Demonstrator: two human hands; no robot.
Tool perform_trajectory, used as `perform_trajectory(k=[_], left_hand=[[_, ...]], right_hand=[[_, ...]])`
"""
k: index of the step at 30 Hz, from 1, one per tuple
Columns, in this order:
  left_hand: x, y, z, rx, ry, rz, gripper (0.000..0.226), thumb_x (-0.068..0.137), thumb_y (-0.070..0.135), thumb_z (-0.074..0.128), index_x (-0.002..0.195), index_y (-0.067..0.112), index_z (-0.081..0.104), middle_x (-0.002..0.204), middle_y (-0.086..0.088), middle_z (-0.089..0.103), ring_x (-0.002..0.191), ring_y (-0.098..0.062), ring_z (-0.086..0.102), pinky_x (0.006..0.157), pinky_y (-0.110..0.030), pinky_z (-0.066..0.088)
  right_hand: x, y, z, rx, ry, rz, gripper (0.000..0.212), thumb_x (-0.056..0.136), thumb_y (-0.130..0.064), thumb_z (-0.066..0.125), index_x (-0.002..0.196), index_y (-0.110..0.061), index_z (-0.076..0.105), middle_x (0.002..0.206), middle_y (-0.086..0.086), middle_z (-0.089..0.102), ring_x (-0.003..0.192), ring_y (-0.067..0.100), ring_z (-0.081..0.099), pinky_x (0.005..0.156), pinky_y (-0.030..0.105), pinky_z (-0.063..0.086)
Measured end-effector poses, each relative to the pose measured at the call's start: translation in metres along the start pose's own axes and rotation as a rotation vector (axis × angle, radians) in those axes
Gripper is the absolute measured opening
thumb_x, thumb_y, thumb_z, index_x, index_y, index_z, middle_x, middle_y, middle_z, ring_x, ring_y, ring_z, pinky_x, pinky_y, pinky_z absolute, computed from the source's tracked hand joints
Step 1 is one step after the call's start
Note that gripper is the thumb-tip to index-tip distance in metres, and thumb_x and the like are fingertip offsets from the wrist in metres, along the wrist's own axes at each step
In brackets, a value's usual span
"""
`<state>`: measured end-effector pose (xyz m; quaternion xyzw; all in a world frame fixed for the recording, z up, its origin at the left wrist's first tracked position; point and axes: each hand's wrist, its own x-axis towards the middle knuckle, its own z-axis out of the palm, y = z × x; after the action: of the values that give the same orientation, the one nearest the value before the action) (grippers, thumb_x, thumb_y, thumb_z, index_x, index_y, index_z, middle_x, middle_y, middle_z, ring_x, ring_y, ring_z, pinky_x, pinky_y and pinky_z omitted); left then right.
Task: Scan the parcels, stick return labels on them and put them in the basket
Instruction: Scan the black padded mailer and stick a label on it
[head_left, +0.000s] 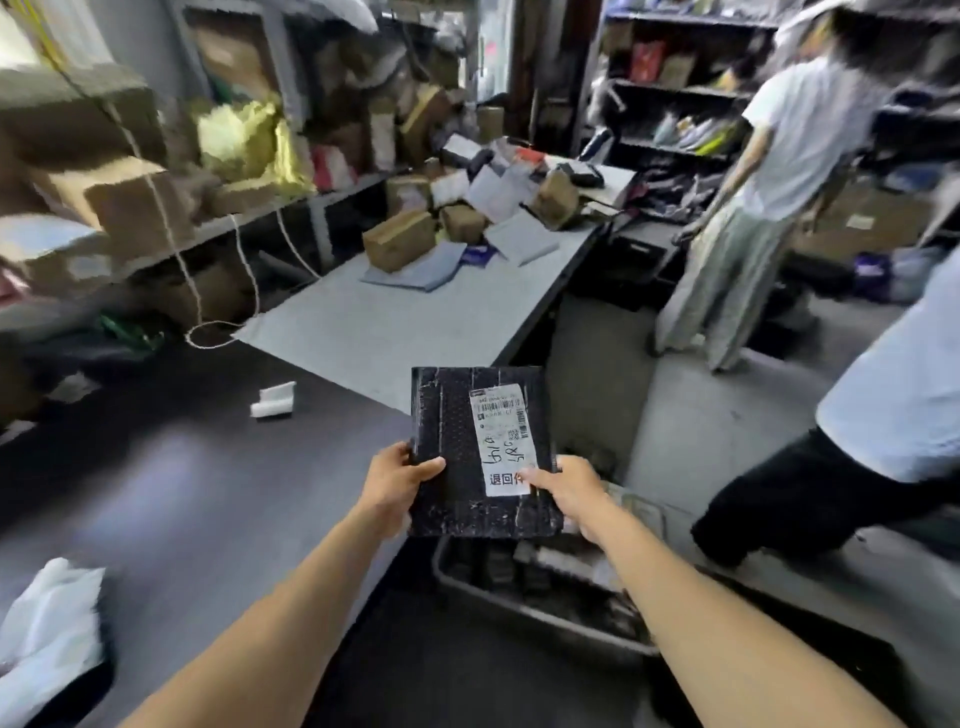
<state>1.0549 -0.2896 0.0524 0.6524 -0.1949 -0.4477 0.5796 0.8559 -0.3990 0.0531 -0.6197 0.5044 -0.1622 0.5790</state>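
Observation:
I hold a flat black parcel (457, 447) in the air past the edge of the dark table (182, 483), above a grey basket (519, 608). A white shipping label (501, 434) runs down its face, with a return sticker (506, 480) at the label's lower end. My left hand (397, 480) grips the parcel's left edge, thumb on top. My right hand (569, 488) holds the right edge, its thumb pressing on the sticker. The basket on the floor holds several dark parcels, partly hidden by the parcel and my arms.
A pile of cardboard and bagged parcels (467, 208) lies on the grey table (395, 322) ahead. A small white roll (272, 402) sits on the dark table. Shelves of boxes (130, 197) line the left. Two people (769, 171) (857, 431) stand at the right.

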Motion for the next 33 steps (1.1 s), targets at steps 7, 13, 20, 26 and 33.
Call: perform_trajectory(k=[7,13,20,26,33], left_hand=[[0.071,-0.057,0.117,0.348,-0.143,-0.070,0.013,0.092,-0.002,0.064,0.094,0.008,0.071,0.092,-0.010,0.076,0.085,-0.026,0.072,0.083,-0.047,0.059],[0.125,-0.105,0.136,0.531,-0.124,-0.232,0.027,0.093,-0.003,0.060,0.085,0.020,0.072,0.089,-0.006,0.077,0.089,-0.031,0.072,0.086,-0.048,0.058],[0.200,-0.147,0.155,0.696,-0.124,-0.383,0.021,0.090,0.003,0.064,0.085,0.021,0.074,0.084,-0.001,0.076,0.086,-0.028,0.070,0.080,-0.044,0.059],[0.265,-0.180,0.195,0.857,-0.133,-0.369,0.011,0.087,0.015,0.075,0.081,0.024,0.073,0.091,-0.003,0.075,0.096,-0.023,0.066,0.078,-0.029,0.046],[0.349,-0.259,0.258,0.966,-0.082,-0.354,0.026,0.090,0.017,0.073,0.116,0.011,0.075,0.115,-0.015,0.072,0.113,-0.032,0.063,0.092,-0.030,0.047]], right_hand=[[0.023,0.079,-0.098,0.085,0.208,0.236,0.005,0.089,-0.020,0.073,0.092,-0.017,0.070,0.086,-0.003,0.072,0.078,0.015,0.067,0.067,0.026,0.055],[0.066,0.122,-0.111,0.016,0.207,0.386,0.022,0.091,-0.011,0.070,0.071,-0.018,0.062,0.067,-0.007,0.060,0.066,0.015,0.056,0.046,0.014,0.037],[0.141,0.160,-0.106,-0.176,0.220,0.456,0.018,0.088,-0.023,0.072,0.101,-0.012,0.073,0.092,-0.002,0.073,0.084,0.018,0.065,0.068,0.027,0.048],[0.216,0.220,-0.119,-0.232,0.239,0.579,0.031,0.089,-0.029,0.070,0.100,-0.001,0.064,0.097,0.015,0.072,0.089,0.034,0.066,0.061,0.032,0.041],[0.301,0.314,-0.140,-0.319,0.243,0.661,0.013,0.093,-0.027,0.066,0.088,-0.018,0.059,0.096,0.003,0.070,0.082,0.022,0.060,0.062,0.027,0.038]])
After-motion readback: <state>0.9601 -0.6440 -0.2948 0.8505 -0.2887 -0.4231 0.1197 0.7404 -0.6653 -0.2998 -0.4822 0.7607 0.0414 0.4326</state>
